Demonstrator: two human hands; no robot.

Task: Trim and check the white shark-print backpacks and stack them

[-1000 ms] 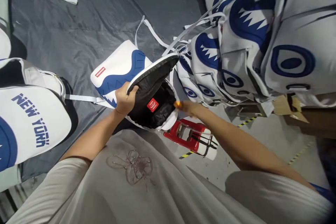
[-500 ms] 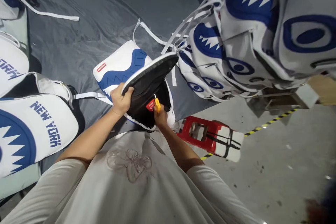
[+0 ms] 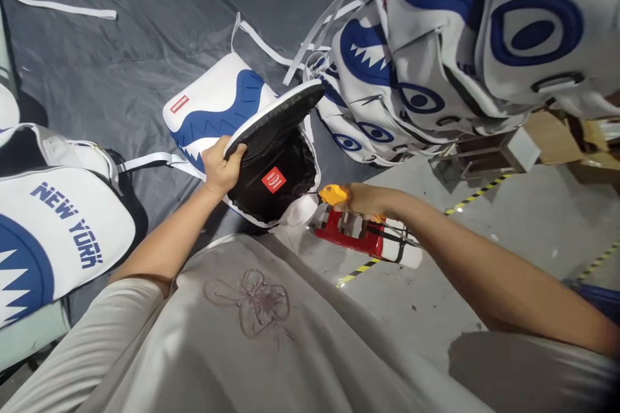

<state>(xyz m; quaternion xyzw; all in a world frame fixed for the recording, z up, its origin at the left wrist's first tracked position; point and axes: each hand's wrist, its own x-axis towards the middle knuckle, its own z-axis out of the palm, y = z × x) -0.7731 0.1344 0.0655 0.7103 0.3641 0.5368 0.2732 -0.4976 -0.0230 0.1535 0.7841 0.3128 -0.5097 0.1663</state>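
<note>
A white and blue backpack lies on the grey cloth with its flap lifted and its black inside showing. My left hand is closed on the edge of the flap. Inside the bag a red label shows against the black lining. My right hand is wrapped round a yellow tagging gun at the right side of the opening. Its thin needle points left, over the bag's rim; whether it touches the lining I cannot tell.
Several white and blue backpacks are piled at the upper right. Another backpack marked NEW YORK lies at the left. Below the cloth's edge, a red and white object and cardboard boxes are on the floor.
My right hand has come out of the bag to the right with the tagging gun, uncovering the red label. My left hand still holds the flap. The whole view has shifted slightly.
</note>
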